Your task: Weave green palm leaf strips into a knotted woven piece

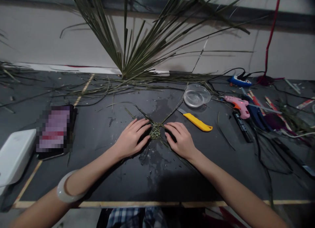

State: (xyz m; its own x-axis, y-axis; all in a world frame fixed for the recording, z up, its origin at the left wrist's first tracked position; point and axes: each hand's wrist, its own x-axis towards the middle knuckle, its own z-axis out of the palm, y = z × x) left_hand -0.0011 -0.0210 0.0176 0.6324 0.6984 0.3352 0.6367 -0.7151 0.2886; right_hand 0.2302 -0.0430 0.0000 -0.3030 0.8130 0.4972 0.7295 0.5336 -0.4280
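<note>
A small woven square of green leaf strips lies on the dark table, with long strips running out from its corners. My left hand rests flat on the table with its fingertips pressing the weave's left edge. My right hand lies on the other side, fingers curled down onto the weave's right edge. Both hands flank the weave closely. A pale bangle sits on my left wrist.
A yellow utility knife and a clear bowl lie just beyond my right hand. A pink glue gun, a black marker, cables and scraps crowd the right. A phone and white box sit left. Palm fronds fan out behind.
</note>
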